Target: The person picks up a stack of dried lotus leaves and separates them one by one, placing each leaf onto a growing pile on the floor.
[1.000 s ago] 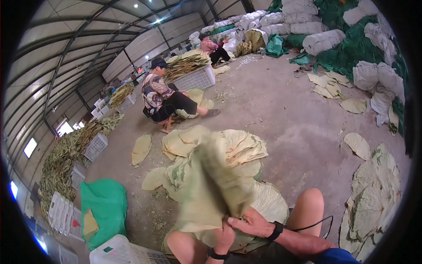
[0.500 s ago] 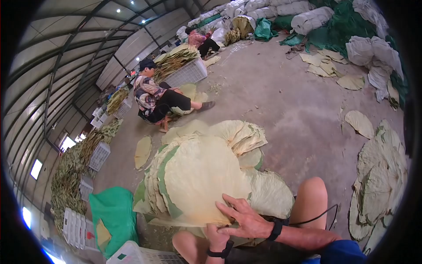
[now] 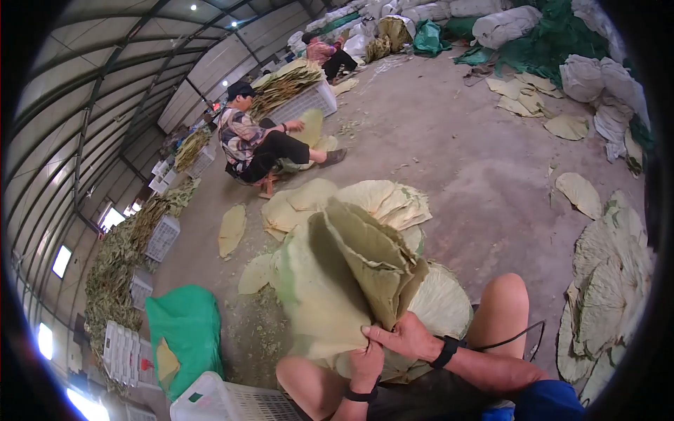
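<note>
A stack of large, pale dried lotus leaves (image 3: 326,281) stands tilted up in front of my knees, one side folded over so that several layered edges (image 3: 382,245) show. My right hand (image 3: 411,340) is closed round the lower end of the folded part, its thumb pointing left. Just below and left of it, my left hand (image 3: 366,366) grips the bottom edge of the leaves; its fingertips are partly hidden. More flat leaves (image 3: 442,302) lie beneath and to the right, and another pile (image 3: 386,200) rests on the floor beyond.
A white crate (image 3: 217,400) and green sack (image 3: 184,330) stand at my left. Leaf piles (image 3: 611,281) lie at right. Ahead, a co-worker (image 3: 253,137) sits handling a leaf beside a full crate (image 3: 305,105); another person (image 3: 330,56) sits farther back, near white bundles (image 3: 502,28).
The leaf stack, lying flat before, is now lifted and folded over. My right hand has gone from resting spread on top to gripping the fold. The co-worker has raised a leaf.
</note>
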`<state>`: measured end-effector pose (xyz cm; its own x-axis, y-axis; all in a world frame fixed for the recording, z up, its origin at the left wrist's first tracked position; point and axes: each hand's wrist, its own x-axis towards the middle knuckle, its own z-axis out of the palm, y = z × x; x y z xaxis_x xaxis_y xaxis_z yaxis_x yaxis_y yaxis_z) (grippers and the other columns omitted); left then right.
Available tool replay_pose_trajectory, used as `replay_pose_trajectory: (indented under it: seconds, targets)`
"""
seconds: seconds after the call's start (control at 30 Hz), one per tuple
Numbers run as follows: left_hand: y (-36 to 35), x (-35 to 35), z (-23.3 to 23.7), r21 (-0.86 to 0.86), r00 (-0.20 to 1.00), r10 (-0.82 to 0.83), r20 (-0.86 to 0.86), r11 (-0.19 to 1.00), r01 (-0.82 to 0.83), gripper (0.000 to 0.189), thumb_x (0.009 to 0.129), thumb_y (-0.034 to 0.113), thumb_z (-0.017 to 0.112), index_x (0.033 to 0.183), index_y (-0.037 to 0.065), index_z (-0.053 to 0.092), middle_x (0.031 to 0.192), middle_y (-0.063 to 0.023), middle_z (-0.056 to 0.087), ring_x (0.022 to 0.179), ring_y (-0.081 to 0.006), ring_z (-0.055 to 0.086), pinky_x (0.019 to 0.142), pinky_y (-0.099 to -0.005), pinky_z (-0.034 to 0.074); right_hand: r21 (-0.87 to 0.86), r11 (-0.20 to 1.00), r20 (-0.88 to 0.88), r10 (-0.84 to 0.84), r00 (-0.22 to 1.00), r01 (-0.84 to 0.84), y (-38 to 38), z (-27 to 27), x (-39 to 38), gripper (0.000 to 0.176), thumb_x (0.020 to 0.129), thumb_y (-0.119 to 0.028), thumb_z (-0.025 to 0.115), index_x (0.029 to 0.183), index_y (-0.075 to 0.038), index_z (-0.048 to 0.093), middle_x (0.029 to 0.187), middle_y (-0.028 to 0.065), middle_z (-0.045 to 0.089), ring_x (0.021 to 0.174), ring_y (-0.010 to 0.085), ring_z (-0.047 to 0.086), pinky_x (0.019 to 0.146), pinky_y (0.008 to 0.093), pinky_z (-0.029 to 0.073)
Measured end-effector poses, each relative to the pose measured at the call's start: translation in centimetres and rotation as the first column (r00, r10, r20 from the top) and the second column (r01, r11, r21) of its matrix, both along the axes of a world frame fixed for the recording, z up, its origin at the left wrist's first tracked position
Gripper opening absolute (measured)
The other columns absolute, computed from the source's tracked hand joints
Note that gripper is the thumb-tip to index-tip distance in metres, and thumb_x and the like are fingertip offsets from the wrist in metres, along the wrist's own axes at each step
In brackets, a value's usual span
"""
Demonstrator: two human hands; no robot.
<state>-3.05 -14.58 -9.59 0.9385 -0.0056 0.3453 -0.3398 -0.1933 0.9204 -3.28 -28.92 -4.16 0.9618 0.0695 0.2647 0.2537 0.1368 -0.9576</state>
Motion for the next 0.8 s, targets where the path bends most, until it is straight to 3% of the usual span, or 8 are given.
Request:
replay_pose_trajectory:
  seconds: [0.2,0.27,0.4,0.47,0.6,0.7,0.77,0.8]
  targets:
    - [-4.1,-0.4,3.3,-0.136,0.972,-0.116,-0.204,0.987,0.089,0.035,0.097,0.004,0.054,0.131,-0.004,0.051,0.123,-0.0195,0.062,0.111,-0.0363,0.059,0.101,-0.0421,0.044,0.134,0.987,-0.202,-0.066,0.977,0.094,-1.4,-1.7,-0.1,0.02,0.099,-0.014,0.057,0.103,0.004,0.064,0.078,0.0088,0.065,0.072,0.0158,0.057,0.066,0.0317,0.05]
    - [-6.0,0.7,5.0,0.259,0.958,-0.121,0.261,0.964,0.051,0.042,0.097,0.005,0.052,0.138,-0.003,0.046,0.128,-0.0208,0.059,0.109,-0.0389,0.061,0.099,-0.0428,0.045,0.113,0.971,-0.163,-0.191,0.968,0.211,-3.3,-1.1,-0.4,0.017,0.097,-0.008,0.055,0.104,0.004,0.064,0.079,0.0101,0.065,0.074,0.0139,0.057,0.067,0.0309,0.05]
    - [-9.0,2.0,5.7,0.334,0.911,-0.22,0.349,0.937,0.098,0.045,0.097,0.008,0.054,0.14,-0.001,0.046,0.128,-0.0209,0.06,0.105,-0.038,0.063,0.095,-0.0438,0.048,0.033,0.918,-0.143,-0.387,0.911,0.395,-8.9,2.0,-0.7,0.023,0.099,-0.013,0.056,0.115,0.002,0.061,0.087,0.0007,0.065,0.077,0.0142,0.06,0.067,0.0309,0.052]
    - [-9.7,2.0,4.6,0.203,0.912,-0.139,-0.386,0.951,0.231,0.04,0.097,0.01,0.054,0.135,-0.001,0.051,0.127,-0.0205,0.06,0.102,-0.0366,0.063,0.09,-0.0449,0.05,0.104,0.915,-0.388,-0.324,0.863,0.39,-13.9,3.6,-1.8,0.025,0.101,-0.021,0.056,0.113,0.0,0.062,0.086,-0.0021,0.063,0.075,0.0116,0.059,0.062,0.0289,0.049]
    - [-12.4,5.8,0.3,-0.113,0.853,-0.396,-0.34,0.917,0.382,0.037,0.097,0.015,0.057,0.131,0.001,0.052,0.128,-0.015,0.058,0.114,-0.0313,0.06,0.102,-0.0474,0.044,-0.452,0.737,-0.133,-0.613,0.779,0.503,-23.3,7.0,-4.0,0.028,0.101,-0.025,0.055,0.113,0.0,0.062,0.08,-0.0037,0.059,0.071,0.0065,0.054,0.057,0.0295,0.045]
    - [-14.6,8.0,-3.0,-0.776,0.712,-0.526,-0.464,0.629,-0.041,0.038,0.098,0.02,0.058,0.131,0.003,0.049,0.127,-0.0145,0.058,0.12,-0.0278,0.057,0.101,-0.0492,0.045,-0.612,0.62,-0.029,-0.639,0.769,0.492,-24.9,11.1,-5.7,0.029,0.1,-0.02,0.056,0.12,0.001,0.06,0.079,0.0043,0.065,0.07,0.0147,0.061,0.059,0.0352,0.047]
    - [-13.3,10.0,-9.1,0.267,0.901,-0.387,-0.195,0.863,0.429,0.051,0.098,0.02,0.06,0.141,0.003,0.039,0.132,-0.0152,0.054,0.129,-0.0279,0.049,0.107,-0.048,0.042,-0.746,0.474,0.034,-0.675,0.737,0.468,-24.0,11.4,-5.1,0.032,0.097,-0.016,0.055,0.124,0.001,0.057,0.085,0.0114,0.067,0.074,0.0221,0.064,0.063,0.0382,0.049]
    - [-12.6,9.4,-10.6,0.266,0.893,-0.4,-0.207,0.855,0.445,0.051,0.098,0.02,0.06,0.141,0.003,0.039,0.132,-0.0152,0.054,0.129,-0.0279,0.049,0.107,-0.048,0.042,-0.845,0.313,0.116,-0.685,0.719,0.434,-23.2,11.5,-4.7,0.036,0.095,-0.011,0.055,0.129,0.001,0.055,0.09,0.0184,0.069,0.078,0.0296,0.067,0.067,0.0411,0.051]
